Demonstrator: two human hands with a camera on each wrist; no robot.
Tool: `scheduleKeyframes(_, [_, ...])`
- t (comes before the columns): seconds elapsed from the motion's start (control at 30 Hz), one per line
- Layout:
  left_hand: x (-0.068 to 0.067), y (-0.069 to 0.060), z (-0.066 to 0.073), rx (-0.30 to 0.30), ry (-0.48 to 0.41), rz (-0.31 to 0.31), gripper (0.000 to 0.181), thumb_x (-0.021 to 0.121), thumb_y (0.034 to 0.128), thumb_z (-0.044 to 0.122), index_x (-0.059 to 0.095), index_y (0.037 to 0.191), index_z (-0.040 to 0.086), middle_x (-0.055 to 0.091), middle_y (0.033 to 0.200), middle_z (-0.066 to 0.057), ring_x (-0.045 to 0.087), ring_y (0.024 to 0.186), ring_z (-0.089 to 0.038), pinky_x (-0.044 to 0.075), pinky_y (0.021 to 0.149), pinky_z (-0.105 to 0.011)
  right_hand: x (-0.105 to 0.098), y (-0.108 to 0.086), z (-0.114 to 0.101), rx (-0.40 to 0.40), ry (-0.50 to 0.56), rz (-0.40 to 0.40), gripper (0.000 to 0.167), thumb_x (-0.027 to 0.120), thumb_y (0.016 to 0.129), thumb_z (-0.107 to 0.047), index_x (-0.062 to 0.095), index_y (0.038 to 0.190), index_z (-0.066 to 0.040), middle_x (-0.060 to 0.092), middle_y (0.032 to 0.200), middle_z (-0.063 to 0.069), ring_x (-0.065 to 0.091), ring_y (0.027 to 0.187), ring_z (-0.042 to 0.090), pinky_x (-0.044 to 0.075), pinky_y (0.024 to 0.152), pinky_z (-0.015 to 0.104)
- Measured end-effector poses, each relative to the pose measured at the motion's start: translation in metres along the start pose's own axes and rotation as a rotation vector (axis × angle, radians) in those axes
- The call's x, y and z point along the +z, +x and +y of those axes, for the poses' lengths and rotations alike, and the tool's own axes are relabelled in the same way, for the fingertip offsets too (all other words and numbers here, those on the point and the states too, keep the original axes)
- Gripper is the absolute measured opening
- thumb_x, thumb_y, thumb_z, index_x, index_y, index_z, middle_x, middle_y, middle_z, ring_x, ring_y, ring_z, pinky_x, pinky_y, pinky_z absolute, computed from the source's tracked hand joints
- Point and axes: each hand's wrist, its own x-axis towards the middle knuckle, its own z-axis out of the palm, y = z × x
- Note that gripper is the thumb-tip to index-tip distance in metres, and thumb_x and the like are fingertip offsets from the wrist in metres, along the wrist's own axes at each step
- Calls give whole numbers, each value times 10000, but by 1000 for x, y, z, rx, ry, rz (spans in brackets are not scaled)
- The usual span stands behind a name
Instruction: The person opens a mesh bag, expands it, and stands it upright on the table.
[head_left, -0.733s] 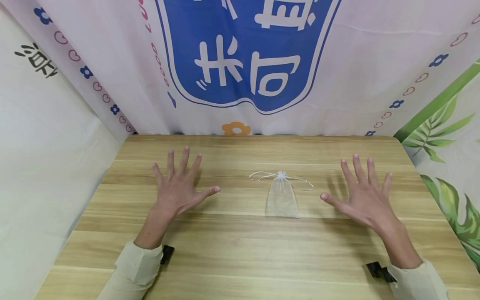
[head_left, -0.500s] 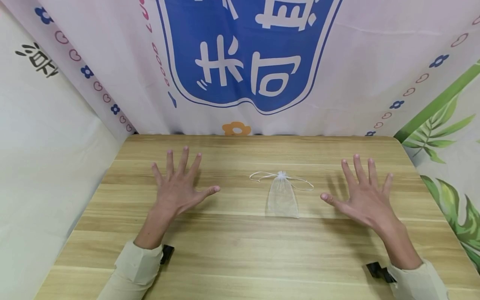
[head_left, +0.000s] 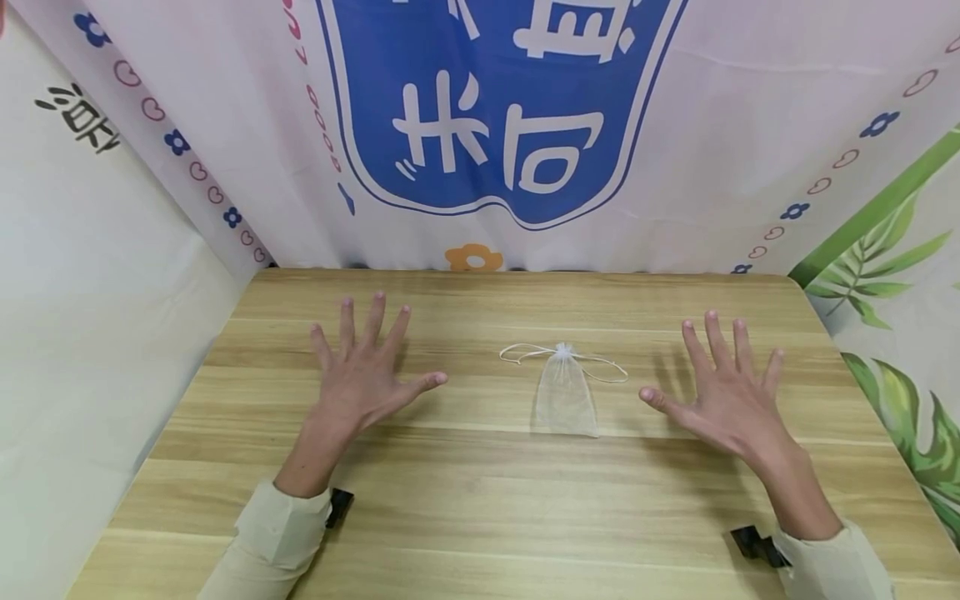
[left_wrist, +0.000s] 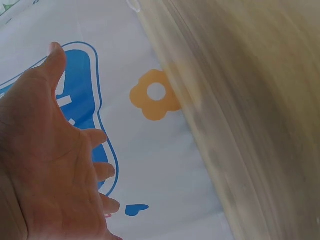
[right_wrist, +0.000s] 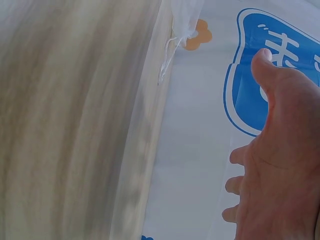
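Note:
A small sheer white drawstring bag (head_left: 566,393) lies flat on the wooden table, its gathered neck toward the back and its two cord loops spread left and right. To its left is the left hand (head_left: 358,383), palm down with fingers spread, holding nothing. On the other side the right hand (head_left: 729,400) is spread the same way, its thumb pointing toward the bag without touching it. In the left wrist view the left hand (left_wrist: 47,160) shows an empty palm. The right wrist view has the right hand (right_wrist: 285,155) empty, with the bag (right_wrist: 187,17) at the top.
The wooden table (head_left: 480,508) ends at the back against a hanging cloth (head_left: 705,167) with a blue printed shield. White cloth (head_left: 90,292) hangs on the left, and leaf-printed cloth (head_left: 900,333) on the right. A small black device is at each wrist.
The left hand has shifted slightly to the right, toward the bag. The right hand and the bag look almost unchanged.

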Motion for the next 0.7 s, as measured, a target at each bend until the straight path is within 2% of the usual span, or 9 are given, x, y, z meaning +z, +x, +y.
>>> scheduleKeyframes(0.37, [3, 0, 13, 6, 7, -25, 1155, 450, 862, 964, 93, 1741, 306, -178, 1801, -48, -235, 1631, -455, -152, 1219, -828, 5, 3, -10, -12, 5, -13, 1138, 564, 955, -784, 101, 1728, -90, -128, 1786, 169, -134, 1619, 563, -140, 1132, 921])
scheduleKeyframes(0.6, [4, 4, 30, 26, -29, -16, 1131, 541, 871, 913, 145, 1738, 305, -109, 1819, -60, -191, 1649, -453, -150, 1235, -812, 10, 7, -21, -22, 13, -30, 1155, 564, 941, -809, 95, 1732, -111, -125, 1792, 149, -132, 1632, 537, -160, 1157, 891])
scheduleKeyframes(0.7, [4, 6, 39, 36, -41, -5, 1121, 554, 869, 908, 156, 1736, 318, -80, 1824, -56, -167, 1659, -444, -138, 1246, -805, 12, 8, -25, -25, 19, -35, 1161, 570, 936, -811, 96, 1733, -111, -117, 1794, 153, -117, 1633, 541, -134, 1164, 896])
